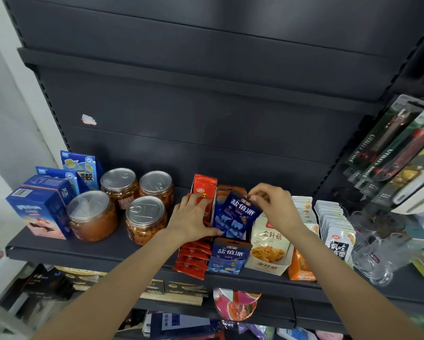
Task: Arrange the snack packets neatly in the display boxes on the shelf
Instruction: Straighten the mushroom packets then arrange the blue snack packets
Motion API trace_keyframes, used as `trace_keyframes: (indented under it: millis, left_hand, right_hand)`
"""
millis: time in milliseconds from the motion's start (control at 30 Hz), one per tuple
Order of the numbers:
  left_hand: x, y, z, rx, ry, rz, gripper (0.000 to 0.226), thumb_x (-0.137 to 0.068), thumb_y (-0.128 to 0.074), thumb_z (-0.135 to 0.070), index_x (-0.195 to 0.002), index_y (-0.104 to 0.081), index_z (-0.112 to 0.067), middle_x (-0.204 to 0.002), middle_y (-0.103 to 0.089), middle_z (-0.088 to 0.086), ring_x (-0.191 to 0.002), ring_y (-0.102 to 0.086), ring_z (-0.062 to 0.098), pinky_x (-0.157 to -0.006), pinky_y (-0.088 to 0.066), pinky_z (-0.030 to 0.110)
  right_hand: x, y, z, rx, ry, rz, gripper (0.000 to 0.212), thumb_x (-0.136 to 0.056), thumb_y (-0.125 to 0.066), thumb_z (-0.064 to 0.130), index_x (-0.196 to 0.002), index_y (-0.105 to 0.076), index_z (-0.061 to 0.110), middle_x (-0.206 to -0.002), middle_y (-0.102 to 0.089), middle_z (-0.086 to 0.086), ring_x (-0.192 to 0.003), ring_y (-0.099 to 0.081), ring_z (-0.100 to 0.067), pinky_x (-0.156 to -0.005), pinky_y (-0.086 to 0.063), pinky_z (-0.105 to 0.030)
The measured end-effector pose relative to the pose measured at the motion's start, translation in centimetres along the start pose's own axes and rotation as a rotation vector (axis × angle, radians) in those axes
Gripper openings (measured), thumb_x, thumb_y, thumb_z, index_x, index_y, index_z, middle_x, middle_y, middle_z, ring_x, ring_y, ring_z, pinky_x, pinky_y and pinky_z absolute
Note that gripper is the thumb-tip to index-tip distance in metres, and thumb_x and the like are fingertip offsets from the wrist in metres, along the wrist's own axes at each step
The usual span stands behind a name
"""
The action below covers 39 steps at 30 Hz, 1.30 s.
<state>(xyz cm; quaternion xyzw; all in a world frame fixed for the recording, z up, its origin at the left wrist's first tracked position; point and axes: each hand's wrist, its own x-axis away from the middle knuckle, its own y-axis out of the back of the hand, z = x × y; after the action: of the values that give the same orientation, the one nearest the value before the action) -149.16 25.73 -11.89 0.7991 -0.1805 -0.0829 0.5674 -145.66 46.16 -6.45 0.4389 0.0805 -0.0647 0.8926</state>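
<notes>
Blue packet (237, 214) stood tilted in the blue box (230, 255) on the shelf (132, 251), right hand (271, 204) pinching its top corner, left hand (193, 217) flat against red packets (193, 258); best straighten it upright, then push back

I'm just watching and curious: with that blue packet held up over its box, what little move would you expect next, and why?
Probably lower the blue packet straight down into the blue display box. The right hand pinches its top edge, and it stands tilted above the box rather than seated. The left hand rests against the packet's lower left and the red packets, likely steadying the row.
</notes>
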Motion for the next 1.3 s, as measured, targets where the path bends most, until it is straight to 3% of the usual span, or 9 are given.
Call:
trace_keyframes:
  millis: [100,167,300,400,500,633,800,1067,1300]
  left_hand:
    - [-0.4,0.3,-0.4,0.159,-0.038,-0.129,0.064,-0.085,-0.062,-0.047,-0.140,-0.038,-0.026,-0.144,-0.037,0.002,-0.134,-0.031,0.022,-0.109,-0.035,0.042]
    - [-0.5,0.8,-0.7,0.418,-0.036,-0.147,0.046,-0.092,-0.057,-0.036,-0.134,-0.046,-0.022,-0.121,-0.057,0.003,-0.115,-0.053,0.017,-0.092,-0.050,0.034]
    - [-0.6,2.1,-1.9,1.009,0.217,-0.022,0.041,-0.097,-0.041,-0.045,-0.112,-0.058,-0.010,-0.078,-0.067,0.003,-0.066,-0.062,0.012,-0.063,-0.050,0.023]
    - [-0.8,3.0,-2.4,1.394,0.349,0.007,0.047,-0.097,-0.038,-0.047,-0.096,-0.062,-0.007,-0.080,-0.070,0.008,-0.070,-0.067,0.015,-0.068,-0.053,0.023]
    - [-0.6,3.4,-2.2,1.593,0.333,-0.017,0.027,-0.098,-0.048,-0.024,-0.106,-0.060,-0.001,-0.094,-0.071,0.013,-0.082,-0.070,0.015,-0.076,-0.056,0.022]
    - [0.2,3.9,-1.6,1.693,0.264,0.003,0.023,-0.092,-0.053,-0.001,-0.110,-0.066,-0.007,-0.116,-0.064,0.015,-0.104,-0.065,0.020,-0.074,-0.058,0.023]
    - [1.3,4.0,-1.9,1.481,0.101,-0.146,0.039,-0.090,-0.057,0.000,-0.120,-0.062,-0.024,-0.115,-0.062,0.005,-0.111,-0.061,0.018,-0.083,-0.057,0.033]
    - [2.4,3.0,-0.9,1.100,-0.113,-0.300,0.053,-0.089,-0.060,0.000,-0.127,-0.051,-0.036,-0.111,-0.054,0.004,-0.098,-0.063,0.017,-0.068,-0.055,0.021]
    - [2.5,2.5,-0.3,1.211,-0.048,-0.282,0.051,-0.089,-0.056,0.006,-0.125,-0.055,-0.029,-0.106,-0.055,0.006,-0.094,-0.063,0.013,-0.072,-0.057,0.025]
  right_hand:
    - [-0.4,1.9,1.0,-0.048,0.070,-0.074,0.011,-0.090,-0.059,0.011,-0.088,-0.066,0.019,-0.080,-0.065,0.009,-0.076,-0.058,-0.001,-0.064,-0.039,-0.005]
    - [-0.5,2.9,1.6,-0.108,0.093,-0.142,0.013,-0.090,-0.059,0.010,-0.086,-0.065,0.021,-0.079,-0.063,0.013,-0.077,-0.058,0.002,-0.065,-0.040,-0.004]
    - [-0.6,4.4,1.8,-0.353,0.110,-0.219,0.021,-0.090,-0.058,0.008,-0.081,-0.061,0.027,-0.083,-0.066,0.010,-0.084,-0.062,-0.009,-0.070,-0.049,-0.024]
    - [-0.3,5.0,1.6,-0.422,0.146,-0.242,0.022,-0.090,-0.058,0.007,-0.083,-0.063,0.027,-0.083,-0.067,0.010,-0.082,-0.062,-0.006,-0.072,-0.049,-0.019]
    - [0.2,5.0,1.0,-0.382,0.149,-0.271,0.026,-0.088,-0.059,0.005,-0.084,-0.064,0.030,-0.087,-0.066,0.011,-0.084,-0.060,0.003,-0.076,-0.046,-0.009]
    - [0.9,3.7,-0.3,-0.376,0.007,-0.402,0.018,-0.087,-0.062,0.011,-0.088,-0.068,0.029,-0.107,-0.057,0.004,-0.103,-0.049,0.007,-0.083,-0.041,-0.005]
    - [1.8,1.6,-0.4,-1.007,-0.294,-0.256,0.019,-0.096,-0.049,0.012,-0.101,-0.067,0.014,-0.098,-0.069,-0.002,-0.095,-0.065,-0.014,-0.071,-0.056,-0.026]
    - [2.6,0.3,-0.6,-0.977,-0.237,-0.204,0.037,-0.087,-0.062,0.004,-0.115,-0.062,0.028,-0.106,-0.068,0.003,-0.100,-0.064,-0.010,-0.061,-0.055,-0.023]
    - [3.3,0.0,-1.3,-0.869,-0.214,-0.219,0.028,-0.093,-0.054,0.008,-0.109,-0.067,0.026,-0.097,-0.070,0.004,-0.086,-0.066,-0.008,-0.065,-0.055,-0.025]
